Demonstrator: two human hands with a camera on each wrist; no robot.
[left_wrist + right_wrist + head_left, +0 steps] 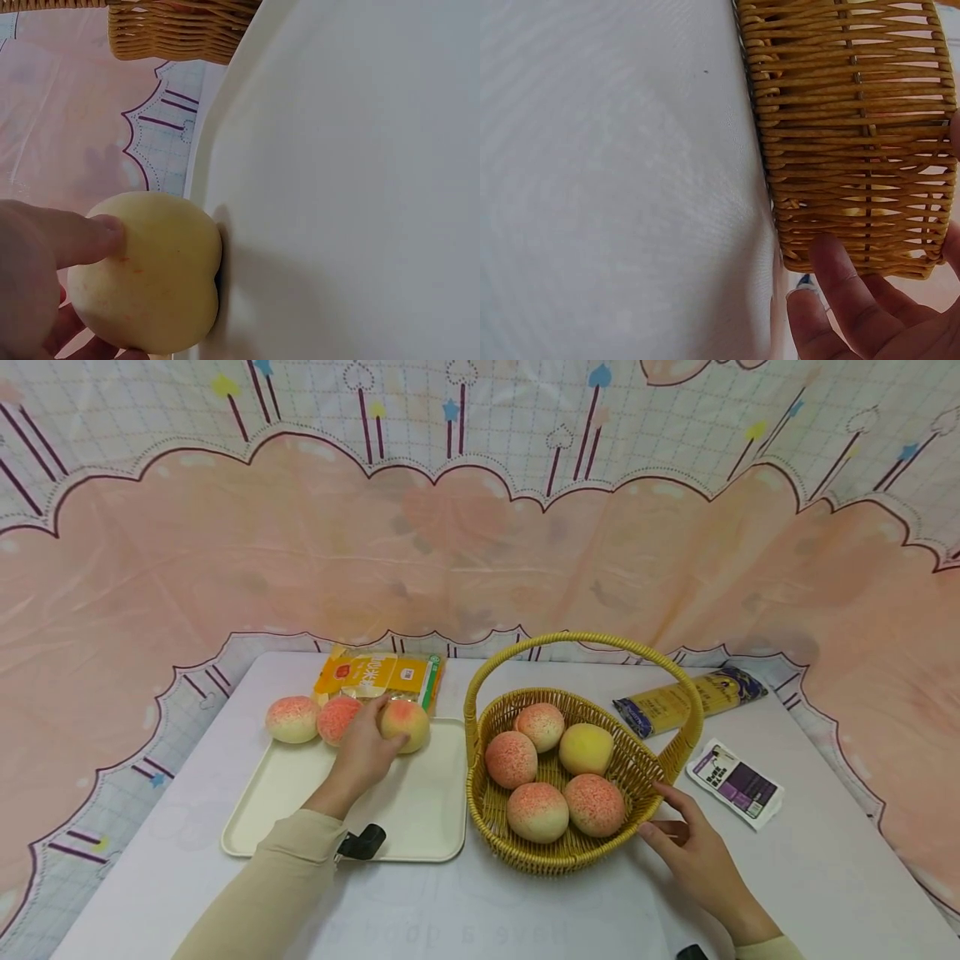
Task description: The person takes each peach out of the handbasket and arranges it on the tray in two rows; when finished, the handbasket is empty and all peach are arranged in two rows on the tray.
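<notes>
My left hand (367, 747) grips a yellow-pink peach (406, 725) over the far edge of a cream tray (420, 827). In the left wrist view, the thumb (105, 236) presses one side of the peach, with fingers partly hidden beneath it. Two more peaches sit left of that hand: a pale pink one (292, 719) and a redder one (337, 718) partly covered by it. My right hand (701, 852) holds the right side of a wicker basket (558, 860) at its rim. Several peaches lie in the basket, among them a yellow one (587, 749).
An orange food packet (382, 672) lies behind the tray. Behind the basket's right side is a yellow pasta packet (697, 697); a white and purple sachet (737, 783) lies to its right. The basket's tall arched handle (577, 639) rises above it. A patterned cloth hangs behind the table.
</notes>
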